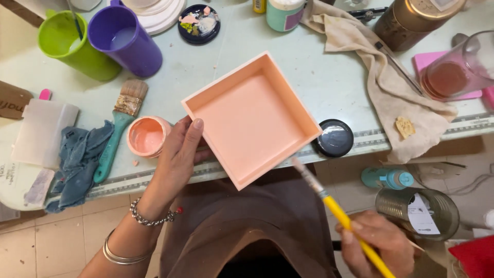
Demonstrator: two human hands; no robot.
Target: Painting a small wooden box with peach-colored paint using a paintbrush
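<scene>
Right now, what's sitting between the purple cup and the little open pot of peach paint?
A wide brush with a teal handle lies between the purple cup and the paint pot, bristles toward the cup, seen in the head view.

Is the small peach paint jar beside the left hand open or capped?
Open. The paint jar has no lid on, and peach paint shows inside its round mouth. A dark lid lies across the tray.
</scene>
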